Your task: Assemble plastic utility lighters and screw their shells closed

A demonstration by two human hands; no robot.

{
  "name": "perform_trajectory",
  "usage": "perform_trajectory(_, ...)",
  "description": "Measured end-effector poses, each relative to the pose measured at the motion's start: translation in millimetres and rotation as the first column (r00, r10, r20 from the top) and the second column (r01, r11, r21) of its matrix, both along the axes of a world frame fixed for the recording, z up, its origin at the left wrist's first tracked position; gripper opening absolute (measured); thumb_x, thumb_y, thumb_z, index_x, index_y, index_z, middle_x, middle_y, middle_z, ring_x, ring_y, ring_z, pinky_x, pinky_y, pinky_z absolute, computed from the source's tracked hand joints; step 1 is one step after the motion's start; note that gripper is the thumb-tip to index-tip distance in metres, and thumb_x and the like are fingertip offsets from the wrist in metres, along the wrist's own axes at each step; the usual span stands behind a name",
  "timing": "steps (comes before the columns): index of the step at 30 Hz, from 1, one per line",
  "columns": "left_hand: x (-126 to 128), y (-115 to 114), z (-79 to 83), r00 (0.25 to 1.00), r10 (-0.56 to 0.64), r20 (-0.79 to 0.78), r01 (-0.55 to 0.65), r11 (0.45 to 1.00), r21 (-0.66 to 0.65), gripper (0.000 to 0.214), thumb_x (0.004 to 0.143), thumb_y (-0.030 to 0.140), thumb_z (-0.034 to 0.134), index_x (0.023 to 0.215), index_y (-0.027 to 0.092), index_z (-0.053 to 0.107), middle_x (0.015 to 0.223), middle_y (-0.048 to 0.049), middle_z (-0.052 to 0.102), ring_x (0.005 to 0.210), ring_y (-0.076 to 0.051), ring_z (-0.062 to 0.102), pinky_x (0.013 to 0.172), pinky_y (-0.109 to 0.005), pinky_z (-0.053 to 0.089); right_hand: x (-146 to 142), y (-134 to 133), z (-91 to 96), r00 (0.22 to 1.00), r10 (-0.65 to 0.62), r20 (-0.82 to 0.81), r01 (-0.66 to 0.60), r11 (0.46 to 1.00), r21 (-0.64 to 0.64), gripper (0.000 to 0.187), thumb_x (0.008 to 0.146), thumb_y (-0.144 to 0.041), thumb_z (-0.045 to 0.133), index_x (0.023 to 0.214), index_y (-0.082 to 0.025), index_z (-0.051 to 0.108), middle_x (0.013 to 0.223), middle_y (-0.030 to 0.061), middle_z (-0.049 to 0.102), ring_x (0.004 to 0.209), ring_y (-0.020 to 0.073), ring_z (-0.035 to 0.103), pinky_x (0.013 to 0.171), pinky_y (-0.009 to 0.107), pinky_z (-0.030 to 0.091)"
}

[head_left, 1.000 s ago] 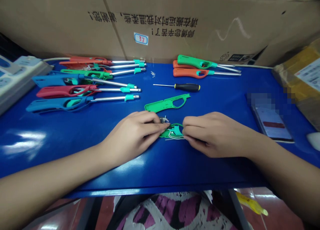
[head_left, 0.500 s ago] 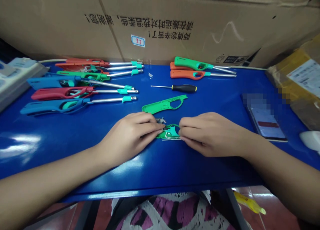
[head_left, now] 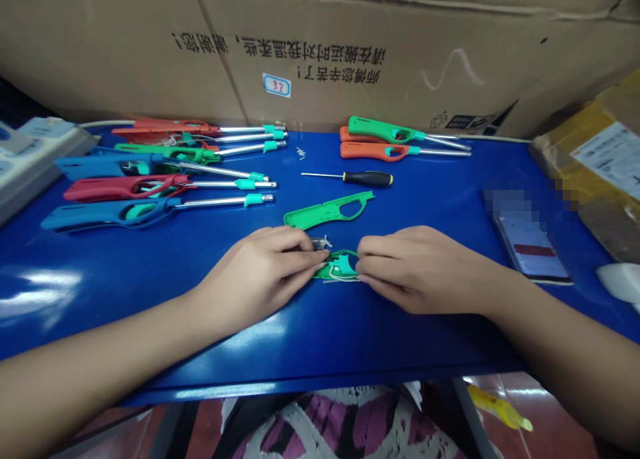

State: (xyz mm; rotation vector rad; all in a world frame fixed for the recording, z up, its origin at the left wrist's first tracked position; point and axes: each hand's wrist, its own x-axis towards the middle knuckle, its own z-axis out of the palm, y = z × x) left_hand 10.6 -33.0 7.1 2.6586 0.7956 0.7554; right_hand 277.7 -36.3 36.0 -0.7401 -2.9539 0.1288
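Observation:
Between my hands lies an opened green lighter half (head_left: 326, 272) with a teal trigger (head_left: 343, 266) and white wires in it. My left hand (head_left: 267, 262) is closed on its left end, thumb and fingertips pressed together. A small clear part (head_left: 319, 243) with a pale tip sticks out beside those fingers; the rest of it is hidden. My right hand (head_left: 410, 269) pinches the right end of the same half, and its fingers cover what they grip there. Just beyond, the other green handle shell (head_left: 325, 210) rests on the table, inner side up.
A black-and-yellow screwdriver (head_left: 367, 178) lies farther back. Several long-necked lighters, such as a blue one (head_left: 110, 212), are at left; a few others, including an orange one (head_left: 365, 150), lie back right. A phone (head_left: 530, 242) is at right. A cardboard box (head_left: 150, 59) stands behind.
The trigger has shifted very slightly within the lighter half. Both hands keep nearly the same places and grips; the view has tilted a little.

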Motion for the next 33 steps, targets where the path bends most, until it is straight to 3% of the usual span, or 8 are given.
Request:
perform_trajectory(14,-3.4,-2.2,4.5,0.999,0.010,-0.037,-0.013,0.996,-0.087,0.030,0.093,0.026,0.065,0.120,0.014,0.072,0.107,-0.0103,0.067,0.091,-0.021,0.068,0.080,-0.035,0.060,2.0,-0.7,-0.3,1.000,-0.029,0.001,0.029,1.000,-0.007,0.032,0.106,-0.027,0.040,0.097,-0.017,0.069,0.090,0.0034,0.064,0.067,0.0136,0.051,0.060,0.031,0.031)
perform_trajectory(19,-4.7,-0.7,2.3,0.999,-0.017,-0.038,0.015,0.998,-0.059,0.029,0.095,0.023,0.063,0.122,0.015,0.071,0.113,-0.0105,0.069,0.101,-0.021,0.068,0.088,-0.036,0.059,2.3,0.2,-0.2,0.999,-0.045,-0.007,0.045,0.999,-0.016,0.032,0.106,-0.025,0.039,0.096,-0.016,0.068,0.090,0.0038,0.065,0.068,0.0133,0.051,0.060,0.030,0.032)
perform_trajectory(33,-4.0,-2.3,3.0,0.998,-0.026,-0.056,0.024,0.999,-0.034,0.027,0.097,0.023,0.061,0.120,0.015,0.072,0.105,-0.0098,0.070,0.095,-0.021,0.068,0.084,-0.037,0.060,2.6,2.3,-3.8,0.999,-0.019,-0.036,0.018,0.999,-0.035,0.031,0.106,-0.024,0.039,0.095,-0.017,0.067,0.087,0.0031,0.062,0.066,0.0127,0.048,0.060,0.030,0.030)
